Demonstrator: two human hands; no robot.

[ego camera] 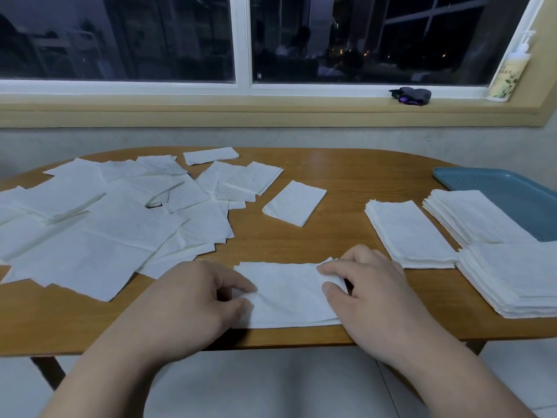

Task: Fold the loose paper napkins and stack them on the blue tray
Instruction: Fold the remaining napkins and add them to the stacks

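In the lower middle of the frame a white napkin [289, 294] lies flat near the front edge of the wooden table [346, 176]. The left hand [187, 300] pinches its left edge between thumb and forefinger, and the right hand [370, 288] pinches its slightly raised right end in the same way. Many loose napkins [105, 224] lie spread and overlapping at the left, and 1 small folded napkin [295, 203] lies alone in the middle. At the right, 3 stacks [410, 233] sit by the blue tray [512, 191], the far one overlapping its edge.
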